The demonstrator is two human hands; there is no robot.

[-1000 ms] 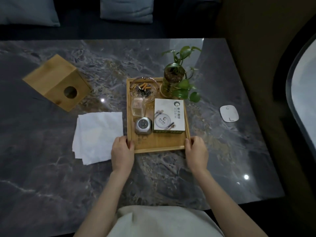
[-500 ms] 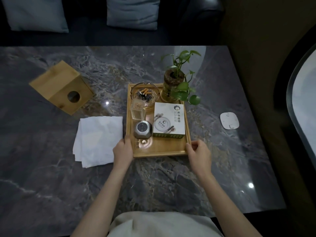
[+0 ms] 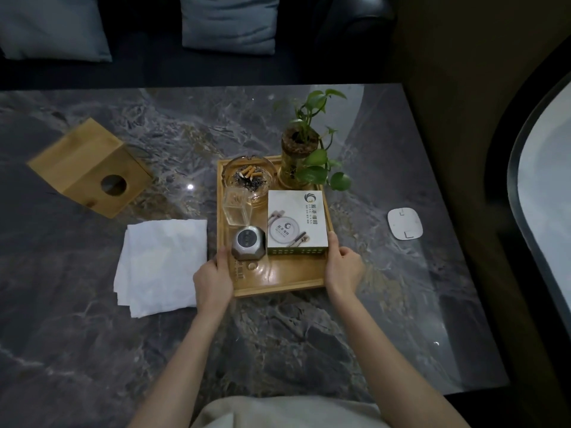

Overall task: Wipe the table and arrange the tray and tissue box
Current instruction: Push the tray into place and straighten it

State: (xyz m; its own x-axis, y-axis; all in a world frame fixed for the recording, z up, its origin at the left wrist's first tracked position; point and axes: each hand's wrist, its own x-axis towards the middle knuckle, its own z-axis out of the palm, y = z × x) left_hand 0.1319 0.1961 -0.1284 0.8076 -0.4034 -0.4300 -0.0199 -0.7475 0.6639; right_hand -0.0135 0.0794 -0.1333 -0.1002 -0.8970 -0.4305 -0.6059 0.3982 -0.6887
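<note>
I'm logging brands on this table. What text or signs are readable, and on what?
White box: swirl logo above Chinese characters and a small Latin line, both too blurred to read.
Tray: marking near its left edge, unreadable.
White pad: two angular marks, no words.
Tissue box: no text.

Bare forearms, pale beige garment [image 3: 287, 412]

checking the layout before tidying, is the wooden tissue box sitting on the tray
No, the wooden tissue box lies on the marble table to the far left of the bamboo tray, apart from it.
</note>
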